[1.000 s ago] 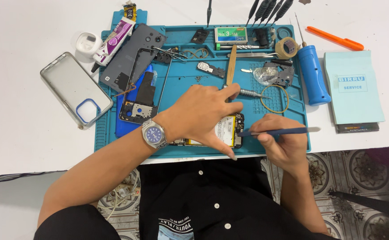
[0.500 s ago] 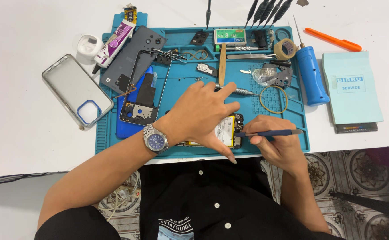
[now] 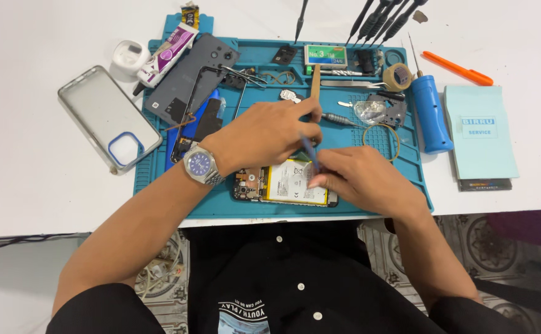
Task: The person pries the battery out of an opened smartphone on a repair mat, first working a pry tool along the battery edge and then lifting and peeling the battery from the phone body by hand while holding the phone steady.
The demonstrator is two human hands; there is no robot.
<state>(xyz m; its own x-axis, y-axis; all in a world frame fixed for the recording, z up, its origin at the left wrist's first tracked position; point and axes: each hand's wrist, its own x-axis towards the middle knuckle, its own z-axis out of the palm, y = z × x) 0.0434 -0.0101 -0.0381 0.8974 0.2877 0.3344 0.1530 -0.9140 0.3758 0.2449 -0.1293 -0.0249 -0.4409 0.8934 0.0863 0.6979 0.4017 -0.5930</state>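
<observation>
A white counter (image 3: 29,185) fills the upper frame, its near edge running across the middle; below it show a patterned tile floor (image 3: 518,247) and the person's black shirt. A teal rubber work mat (image 3: 400,179) with ridged compartments along its top lies at centre, reaching almost to the counter's near edge.

The opened phone (image 3: 283,184), its flat pale battery and dark circuit boards exposed, lies at the mat's lower centre, close to the near edge. The left hand (image 3: 264,133), a steel watch with a blue dial on its wrist, arches over the phone's upper side, fingers curled together; what they press I cannot tell. The right hand (image 3: 360,179) rests on the phone's right end, its grip pinched on a thin blue tool (image 3: 309,151) that slants up between the two hands.

Bare counter lies open at the left, past a clear phone case (image 3: 106,117) in the upper left. A grey back cover (image 3: 190,77) sits on the mat's upper left. At the right edge of the mat stands a blue cylindrical screwdriver handle (image 3: 432,117), then a pale green booklet (image 3: 480,133) and an orange pen (image 3: 457,68).
</observation>
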